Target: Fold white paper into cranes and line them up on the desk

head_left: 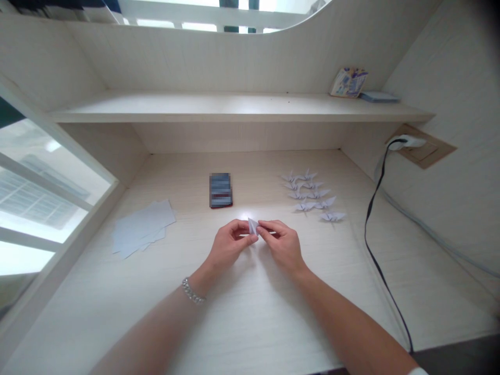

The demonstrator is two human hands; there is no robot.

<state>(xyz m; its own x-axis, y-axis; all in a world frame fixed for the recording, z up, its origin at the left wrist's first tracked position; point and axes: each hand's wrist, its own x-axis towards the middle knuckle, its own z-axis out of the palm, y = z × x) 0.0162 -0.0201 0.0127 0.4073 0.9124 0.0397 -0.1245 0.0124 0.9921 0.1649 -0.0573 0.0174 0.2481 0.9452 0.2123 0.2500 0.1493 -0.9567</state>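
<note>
Between my two hands is a small piece of folded white paper (253, 225), its pointed tip showing above the fingers. My left hand (233, 240) pinches it from the left side, thumb in front. From the right, my right hand (282, 242) grips its other edge between thumb and fingertips. The fingers cover the lower part of the fold. Beyond my right hand stand several folded paper cranes (308, 195), set out in two rough columns. Off to the left lies a loose stack of white paper sheets (142, 229).
A phone (221, 190) with a blurred screen lies behind my hands. A black cable (369, 224) runs from a wall socket (427, 148) down the desk's right side. On the shelf (214, 104) above are a small patterned packet (349, 82) and a flat pale item (378, 97).
</note>
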